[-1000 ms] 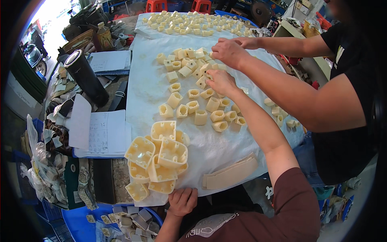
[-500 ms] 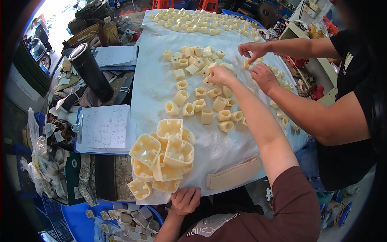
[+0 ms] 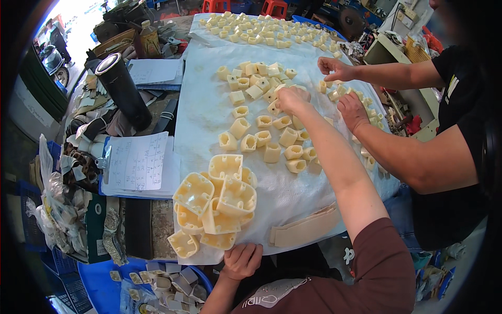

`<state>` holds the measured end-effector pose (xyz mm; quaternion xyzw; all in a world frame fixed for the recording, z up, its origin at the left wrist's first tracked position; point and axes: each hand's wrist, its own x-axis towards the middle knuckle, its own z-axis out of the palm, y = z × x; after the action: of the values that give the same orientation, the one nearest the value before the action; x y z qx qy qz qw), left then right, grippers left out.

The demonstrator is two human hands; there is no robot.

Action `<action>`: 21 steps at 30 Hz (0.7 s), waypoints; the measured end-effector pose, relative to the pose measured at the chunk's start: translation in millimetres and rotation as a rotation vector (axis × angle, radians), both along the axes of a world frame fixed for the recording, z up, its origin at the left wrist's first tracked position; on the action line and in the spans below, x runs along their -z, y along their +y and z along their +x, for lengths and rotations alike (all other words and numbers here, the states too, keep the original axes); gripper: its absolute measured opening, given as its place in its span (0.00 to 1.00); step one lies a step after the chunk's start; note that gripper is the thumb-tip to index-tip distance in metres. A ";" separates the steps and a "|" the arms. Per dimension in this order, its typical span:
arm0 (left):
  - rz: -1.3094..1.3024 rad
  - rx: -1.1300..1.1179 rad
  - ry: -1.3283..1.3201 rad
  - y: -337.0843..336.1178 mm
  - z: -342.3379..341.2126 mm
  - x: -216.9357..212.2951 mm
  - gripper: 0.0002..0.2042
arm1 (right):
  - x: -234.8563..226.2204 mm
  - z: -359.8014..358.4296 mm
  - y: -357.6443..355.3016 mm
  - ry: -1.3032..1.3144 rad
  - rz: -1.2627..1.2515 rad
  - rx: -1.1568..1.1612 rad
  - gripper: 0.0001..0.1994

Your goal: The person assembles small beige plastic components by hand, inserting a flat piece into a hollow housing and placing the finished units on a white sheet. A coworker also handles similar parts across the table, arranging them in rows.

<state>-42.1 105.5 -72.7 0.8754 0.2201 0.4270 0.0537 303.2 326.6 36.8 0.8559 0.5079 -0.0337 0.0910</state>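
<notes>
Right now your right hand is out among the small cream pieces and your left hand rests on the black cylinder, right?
Not quite. The head view shows the left hand at the near edge of the white sheet, by the large cream parts; the black cylinder stands untouched. The right hand is among the small cream pieces.

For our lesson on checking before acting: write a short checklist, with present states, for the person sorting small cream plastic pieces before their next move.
1. Right hand on the small pieces: ok.
2. Grip closed on one piece: cannot tell.
3. Left hand at the white sheet's near edge: ok.
4. Stack of big pieces steady: not ok, they lie tilted.
5. Co-worker's hands apart from the right hand: ok, but close.
</notes>
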 end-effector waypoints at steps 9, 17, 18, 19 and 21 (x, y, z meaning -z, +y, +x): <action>-0.008 0.007 -0.008 -0.2 0.4 0.1 0.10 | 12.4 19.3 0.2 0.192 0.165 -0.012 0.12; -0.009 0.002 -0.006 -0.9 0.2 1.0 0.10 | 3.3 2.6 -12.8 0.360 0.123 -0.221 0.06; -0.006 -0.001 -0.005 -1.0 0.4 1.2 0.10 | 1.3 0.8 -12.9 0.381 0.093 -0.252 0.06; -0.003 -0.003 -0.005 -0.9 0.7 1.3 0.10 | -0.7 1.1 -12.9 0.383 0.076 -0.263 0.06; -0.002 -0.003 -0.007 -0.8 0.8 1.6 0.10 | -4.7 4.3 -12.1 0.387 0.042 -0.286 0.07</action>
<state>-41.3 104.6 -74.3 0.8735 0.2216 0.4299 0.0551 307.5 314.5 41.4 0.7546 0.6325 -0.1734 -0.0219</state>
